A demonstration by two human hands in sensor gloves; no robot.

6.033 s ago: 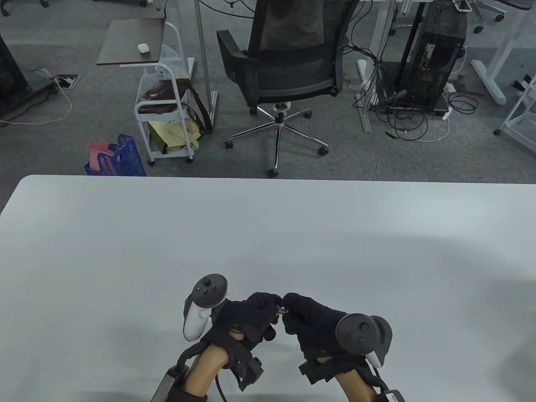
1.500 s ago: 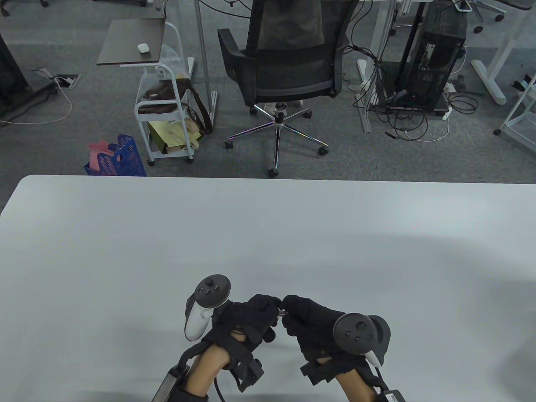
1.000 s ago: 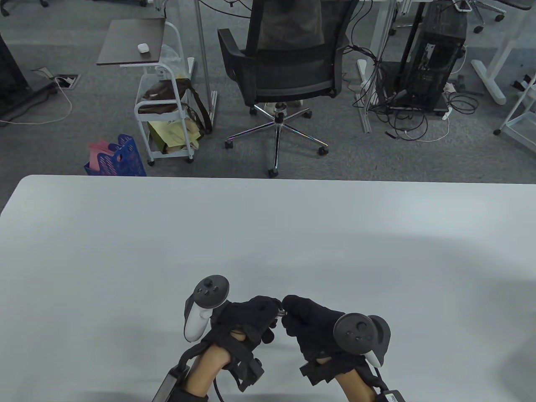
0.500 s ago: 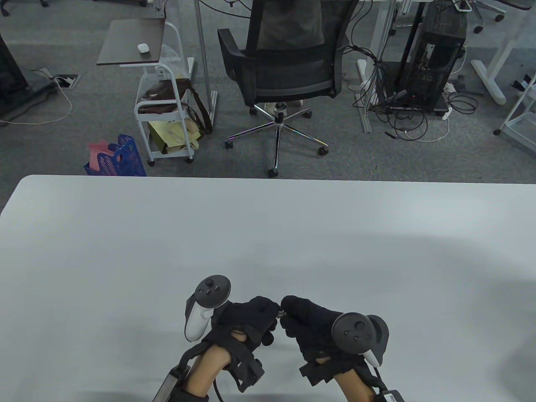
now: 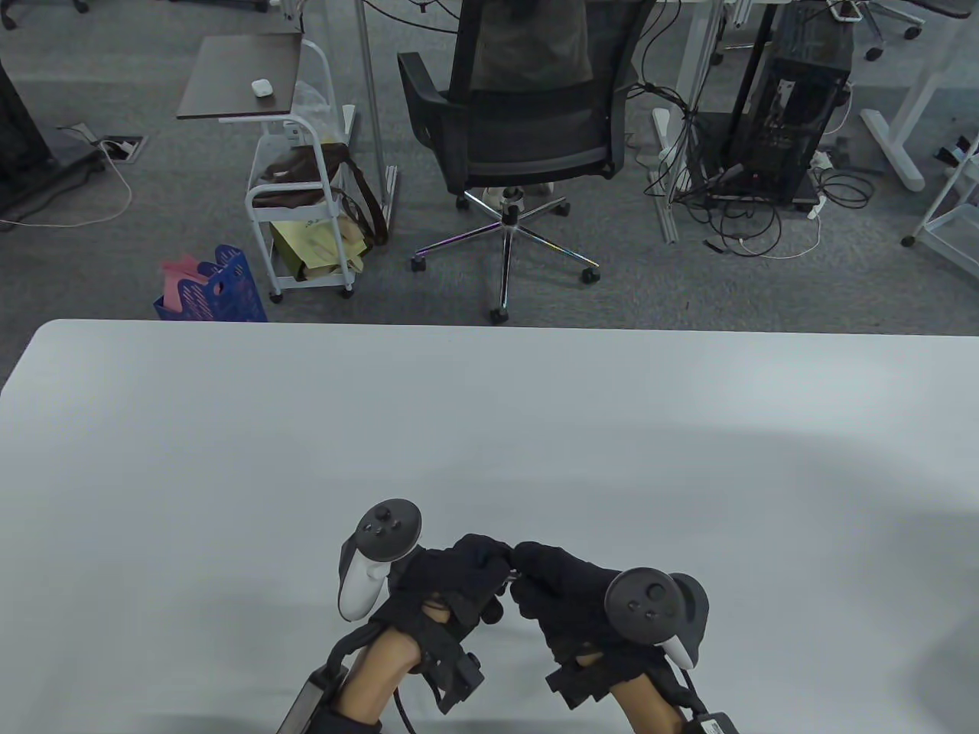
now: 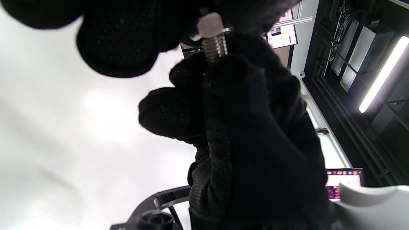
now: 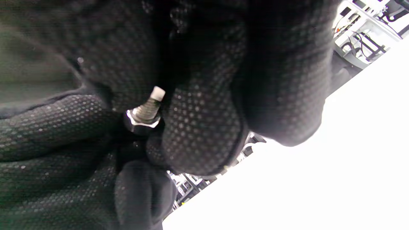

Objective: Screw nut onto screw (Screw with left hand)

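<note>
Meeting fingertip to fingertip, left hand [image 5: 451,577], right hand [image 5: 570,596], pinching screw [image 7: 147,107]

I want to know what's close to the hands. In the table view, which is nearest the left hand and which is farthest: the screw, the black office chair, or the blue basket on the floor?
From the left hand, nearest first:
1. Screw: right at its fingers, between both hands.
2. Blue basket: on the floor, beyond the table's far left edge.
3. Black office chair: farther back, middle of the room.
</note>
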